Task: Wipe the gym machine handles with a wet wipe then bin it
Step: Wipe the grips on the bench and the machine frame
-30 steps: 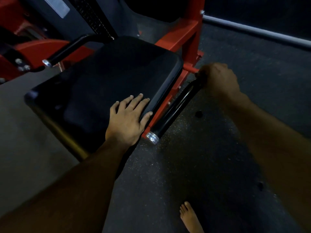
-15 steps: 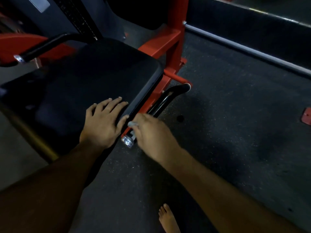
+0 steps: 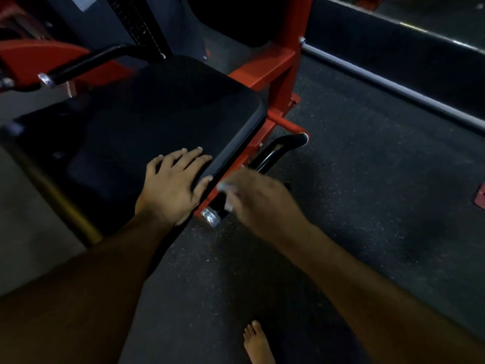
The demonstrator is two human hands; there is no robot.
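Note:
A black handle with a chrome end cap sticks out low on the right side of the black seat pad. My right hand is blurred and wraps around the handle's near part, holding a pale wet wipe against it. My left hand rests flat on the seat's front right corner, fingers straight. A second black handle with a chrome tip runs along the seat's left side.
The red machine frame rises behind the seat. Dark speckled rubber floor spreads to the right, bounded by a grey rail. A bare foot stands at the bottom. A red plate lies at the right edge.
My right hand slid from the far bend of the handle down to its near end a second ago, and has since moved slightly back up it. The left hand stayed on the seat.

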